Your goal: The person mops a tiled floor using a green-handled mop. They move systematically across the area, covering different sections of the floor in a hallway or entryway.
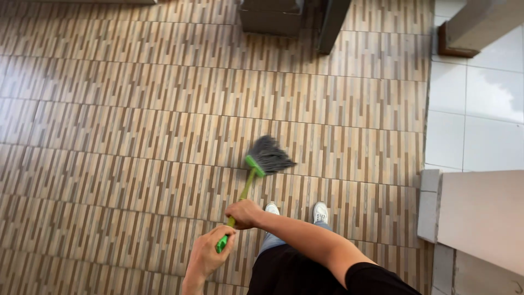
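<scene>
We observed both hands closed on the broom (255, 173). The right hand (244, 213) had its grip clamped on the green handle, nearer the head; the left hand (210, 252) gripped the handle's end. The grey bristles rested on the striped tile floor (136, 136), just ahead of the white shoes (320, 212).
</scene>
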